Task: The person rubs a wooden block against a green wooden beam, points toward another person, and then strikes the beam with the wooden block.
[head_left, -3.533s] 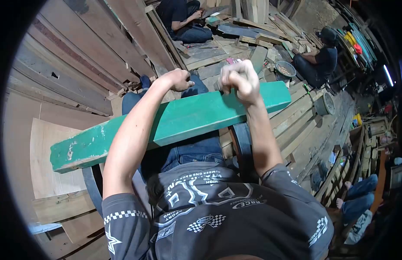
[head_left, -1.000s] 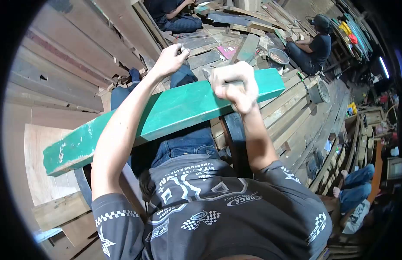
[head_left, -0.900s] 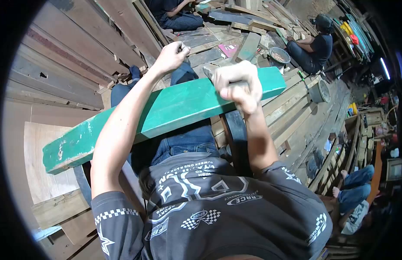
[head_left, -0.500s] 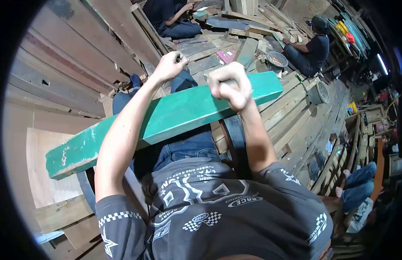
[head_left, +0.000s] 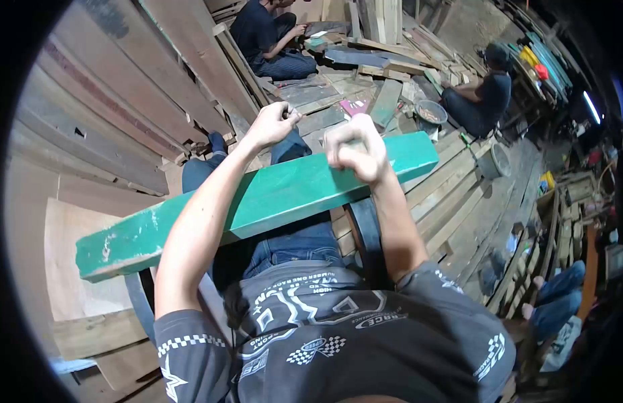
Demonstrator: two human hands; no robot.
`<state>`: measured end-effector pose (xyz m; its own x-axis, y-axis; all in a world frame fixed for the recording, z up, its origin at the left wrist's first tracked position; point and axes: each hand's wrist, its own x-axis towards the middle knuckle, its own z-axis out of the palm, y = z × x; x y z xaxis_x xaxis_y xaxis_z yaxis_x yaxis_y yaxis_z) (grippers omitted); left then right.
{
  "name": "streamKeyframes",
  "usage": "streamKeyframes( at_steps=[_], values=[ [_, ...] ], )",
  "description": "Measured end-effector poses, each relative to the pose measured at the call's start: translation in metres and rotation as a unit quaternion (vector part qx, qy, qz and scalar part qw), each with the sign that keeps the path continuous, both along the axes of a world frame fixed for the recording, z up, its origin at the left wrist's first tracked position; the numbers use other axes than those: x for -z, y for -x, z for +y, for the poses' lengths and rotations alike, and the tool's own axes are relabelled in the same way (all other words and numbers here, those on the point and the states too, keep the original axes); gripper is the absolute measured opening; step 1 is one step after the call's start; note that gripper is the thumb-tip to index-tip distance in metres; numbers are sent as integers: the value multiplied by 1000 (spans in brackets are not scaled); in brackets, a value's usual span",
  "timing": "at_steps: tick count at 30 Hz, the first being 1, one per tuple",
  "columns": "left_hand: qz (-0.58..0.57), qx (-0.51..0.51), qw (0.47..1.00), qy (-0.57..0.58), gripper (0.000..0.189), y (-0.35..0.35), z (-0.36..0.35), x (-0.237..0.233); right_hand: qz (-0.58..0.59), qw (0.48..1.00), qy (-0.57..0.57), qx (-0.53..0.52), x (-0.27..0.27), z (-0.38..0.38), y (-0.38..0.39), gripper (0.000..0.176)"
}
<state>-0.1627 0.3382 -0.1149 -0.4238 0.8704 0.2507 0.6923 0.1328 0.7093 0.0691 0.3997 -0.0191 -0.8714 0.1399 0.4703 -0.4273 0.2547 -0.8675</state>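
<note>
A long green-painted wooden beam (head_left: 271,195) lies across my lap, its paint scuffed pale at the left end. My left hand (head_left: 276,125) is held up past the beam's far edge, its fingers curled into a pinch. Over the right half of the beam, my right hand (head_left: 357,149) is closed like a fist and slightly blurred. I cannot tell what, if anything, either hand holds. My left forearm crosses above the beam.
Stacked planks (head_left: 103,87) lean at the left. Two people sit on the floor ahead, near loose boards (head_left: 365,60) and a dark bucket (head_left: 430,113). Another bucket (head_left: 494,160) stands by planks on the right. Someone's legs (head_left: 557,299) show at the far right.
My left hand has turned from a fist to a looser pinch and moved slightly right and down in view. My right hand also sits a little lower. The beam stays across my lap.
</note>
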Motion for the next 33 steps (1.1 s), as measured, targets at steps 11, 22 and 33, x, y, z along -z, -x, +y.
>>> streamKeyframes(
  at_steps=[11, 22, 33],
  values=[
    [15, -10, 1000, -4, 42, -3, -2, -11, -20, 999, -29, -26, 1, 15, -5, 22],
    [22, -11, 1000, -11, 37, -12, -6, -14, -23, 997, 47, -59, 10, 22, 1, 17],
    [8, 15, 1000, 13, 30, -5, -4, -5, -22, 993, 98, -66, 19, 40, 5, 19]
  ],
)
